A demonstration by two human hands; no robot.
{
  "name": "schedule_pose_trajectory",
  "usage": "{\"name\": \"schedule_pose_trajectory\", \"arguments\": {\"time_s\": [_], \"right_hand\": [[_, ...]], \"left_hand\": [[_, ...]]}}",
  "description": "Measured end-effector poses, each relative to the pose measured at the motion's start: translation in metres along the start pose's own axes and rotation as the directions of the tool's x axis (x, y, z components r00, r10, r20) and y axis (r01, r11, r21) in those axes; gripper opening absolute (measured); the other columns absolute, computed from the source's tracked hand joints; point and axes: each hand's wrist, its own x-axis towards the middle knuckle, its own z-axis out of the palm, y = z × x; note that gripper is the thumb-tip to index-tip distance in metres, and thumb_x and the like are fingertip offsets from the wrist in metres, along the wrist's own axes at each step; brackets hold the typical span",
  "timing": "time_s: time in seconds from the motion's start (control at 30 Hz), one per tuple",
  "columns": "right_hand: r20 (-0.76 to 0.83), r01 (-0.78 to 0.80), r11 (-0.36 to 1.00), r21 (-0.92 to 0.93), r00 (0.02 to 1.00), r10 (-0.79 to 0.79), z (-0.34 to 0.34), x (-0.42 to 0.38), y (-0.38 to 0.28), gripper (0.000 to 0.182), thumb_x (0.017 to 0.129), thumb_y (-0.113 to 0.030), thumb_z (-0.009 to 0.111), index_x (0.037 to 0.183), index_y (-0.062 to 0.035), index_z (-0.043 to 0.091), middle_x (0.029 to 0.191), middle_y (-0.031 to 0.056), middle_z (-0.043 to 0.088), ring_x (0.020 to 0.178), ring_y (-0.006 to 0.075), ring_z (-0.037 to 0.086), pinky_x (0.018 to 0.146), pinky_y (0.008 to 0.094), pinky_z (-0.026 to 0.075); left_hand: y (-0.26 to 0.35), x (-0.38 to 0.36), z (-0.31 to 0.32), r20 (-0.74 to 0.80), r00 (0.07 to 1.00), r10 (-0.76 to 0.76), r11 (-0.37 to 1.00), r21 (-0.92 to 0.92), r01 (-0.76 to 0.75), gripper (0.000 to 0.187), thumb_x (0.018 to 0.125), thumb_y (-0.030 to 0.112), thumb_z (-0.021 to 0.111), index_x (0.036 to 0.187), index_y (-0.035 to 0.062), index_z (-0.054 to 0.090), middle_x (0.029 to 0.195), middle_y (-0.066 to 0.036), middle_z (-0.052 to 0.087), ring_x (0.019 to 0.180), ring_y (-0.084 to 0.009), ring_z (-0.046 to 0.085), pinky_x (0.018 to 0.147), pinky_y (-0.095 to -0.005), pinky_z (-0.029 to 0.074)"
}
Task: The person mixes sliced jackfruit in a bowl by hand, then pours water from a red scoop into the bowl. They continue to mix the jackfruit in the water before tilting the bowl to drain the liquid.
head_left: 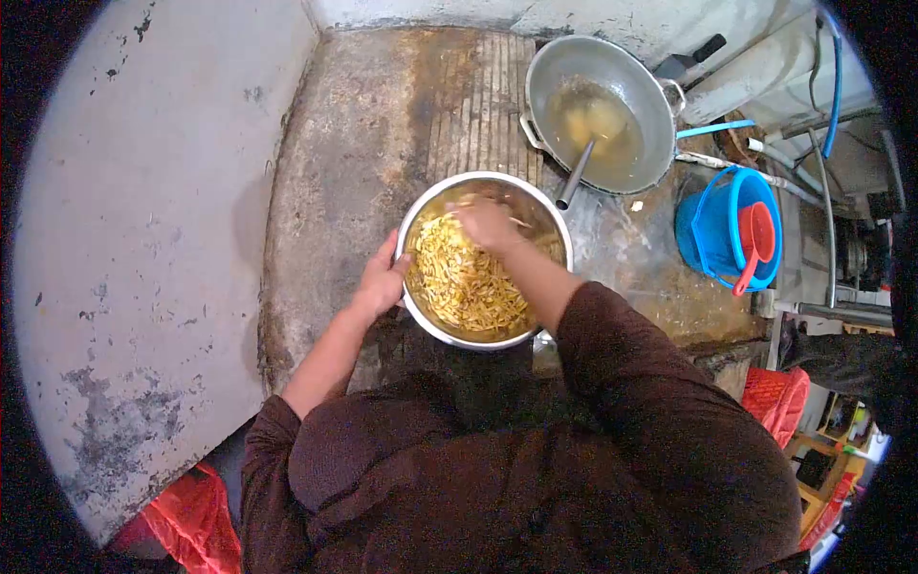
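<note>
A round steel bowl (415, 305) in front of me is filled with many small yellow-brown pieces of food (469, 282), whose kind I cannot make out. My left hand (384, 275) grips the bowl's left side, thumb over the rim and fingers outside. Inside the bowl, my right hand (486, 226) reaches down to the food near the far wall. Motion smears its fingers, so their closure is hidden. Beyond the bowl to the right stands a large two-handled wok (651, 105) with cloudy liquid and a dark-handled utensil (577, 174) leaning in it.
A blue bucket (703, 230) with a red dipper (755, 234) stands at the right, near pipes and a blue hose (717, 128). A dark-handled spatula (690, 59) lies behind the wok. A pale wall (153, 220) borders the stained concrete surface (354, 124) on the left.
</note>
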Motion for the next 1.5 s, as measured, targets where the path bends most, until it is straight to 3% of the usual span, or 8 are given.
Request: {"name": "schedule_pose_trajectory", "arguments": {"time_s": [0.2, 0.23, 0.43, 0.77, 1.0, 1.27, 1.4, 1.5], "right_hand": [[0.394, 0.478, 0.820, -0.314, 0.851, -0.346, 0.011, -0.061, -0.052, 0.041, 0.080, -0.040, 0.051, 0.113, -0.0170, 0.059, 0.124, 0.0209, 0.049, 0.112, 0.0393, 0.050, 0.087, 0.0514, 0.046], [0.439, 0.566, 0.739, -0.364, 0.804, -0.401, 0.005, -0.080, -0.047, 0.039, 0.081, -0.033, 0.052, 0.117, -0.0183, 0.057, 0.130, 0.0213, 0.044, 0.114, 0.0416, 0.048, 0.085, 0.0528, 0.047], [0.474, 0.685, 0.640, -0.349, 0.718, -0.510, -0.006, -0.111, 0.011, 0.038, 0.084, -0.017, 0.050, 0.121, -0.0190, 0.054, 0.129, 0.0265, 0.038, 0.112, 0.0460, 0.045, 0.085, 0.0496, 0.049], [0.228, 0.462, 0.824, -0.327, 0.885, -0.406, 0.014, -0.051, -0.005, 0.022, 0.080, -0.013, 0.050, 0.101, -0.0091, 0.054, 0.088, 0.0198, 0.058, 0.077, 0.0382, 0.063, 0.069, 0.0462, 0.051], [0.274, 0.147, 0.973, -0.180, 0.957, -0.094, 0.016, 0.005, -0.014, 0.036, 0.080, -0.034, 0.049, 0.098, -0.0047, 0.063, 0.097, 0.0213, 0.063, 0.090, 0.0351, 0.062, 0.079, 0.0459, 0.049], [0.480, 0.489, 0.856, -0.170, 0.799, -0.361, -0.034, 0.029, 0.038, 0.066, 0.087, -0.055, 0.042, 0.093, 0.0076, 0.062, 0.094, 0.0302, 0.061, 0.088, 0.0443, 0.058, 0.083, 0.0443, 0.045], [0.483, 0.381, 0.873, -0.305, 0.852, -0.203, -0.055, -0.038, 0.043, 0.070, 0.087, -0.056, 0.043, 0.108, 0.0092, 0.055, 0.099, 0.0306, 0.060, 0.090, 0.0453, 0.058, 0.082, 0.0458, 0.045], [0.186, -0.045, 0.999, 0.002, 0.981, 0.044, 0.002, -0.061, 0.059, 0.075, 0.084, -0.053, 0.053, 0.120, 0.0112, 0.040, 0.103, 0.0319, 0.057, 0.088, 0.0427, 0.059, 0.080, 0.0431, 0.047]], "left_hand": [[-0.037, 0.018, 0.003, -0.102, 0.939, 0.330, 0.936, 0.161, -0.312, 0.050, 0.092, 0.011, 0.048, 0.140, 0.0126, 0.034, 0.124, -0.016, 0.054, 0.108, -0.0238, 0.056, 0.089, -0.0336, 0.046], [-0.010, 0.002, 0.002, -0.080, 0.971, 0.227, 0.972, 0.080, -0.221, 0.048, 0.092, 0.009, 0.048, 0.138, 0.0093, 0.036, 0.127, -0.017, 0.052, 0.117, -0.0245, 0.049, 0.101, -0.0316, 0.035], [0.000, -0.006, 0.005, -0.069, 0.988, 0.140, 0.990, 0.005, -0.140, 0.047, 0.092, 0.010, 0.048, 0.136, 0.0028, 0.036, 0.127, -0.017, 0.052, 0.117, -0.0242, 0.049, 0.100, -0.0323, 0.036], [-0.029, 0.008, 0.006, -0.093, 0.955, 0.282, 0.956, 0.115, -0.271, 0.047, 0.092, 0.008, 0.047, 0.136, -0.0001, 0.035, 0.134, -0.020, 0.045, 0.125, -0.0268, 0.043, 0.103, -0.0336, 0.033], [-0.018, 0.001, 0.008, -0.116, 0.973, 0.202, 0.973, 0.138, -0.185, 0.047, 0.092, 0.010, 0.047, 0.136, -0.0005, 0.035, 0.131, -0.019, 0.048, 0.122, -0.0254, 0.046, 0.101, -0.0324, 0.034], [-0.014, -0.001, 0.010, -0.141, 0.978, 0.152, 0.988, 0.062, -0.145, 0.045, 0.091, 0.011, 0.050, 0.135, 0.0047, 0.039, 0.121, -0.016, 0.057, 0.108, -0.0224, 0.055, 0.094, -0.0317, 0.041], [-0.037, 0.016, 0.012, -0.074, 0.997, 0.018, 0.980, -0.199, -0.032, 0.043, 0.091, 0.010, 0.050, 0.133, 0.0086, 0.042, 0.110, -0.012, 0.061, 0.094, -0.0184, 0.059, 0.081, -0.0307, 0.048], [-0.021, 0.003, 0.015, -0.090, 0.996, 0.011, 0.971, -0.235, -0.032, 0.042, 0.092, 0.010, 0.050, 0.133, 0.0108, 0.044, 0.100, -0.008, 0.063, 0.078, -0.0151, 0.061, 0.064, -0.0291, 0.051]]}}
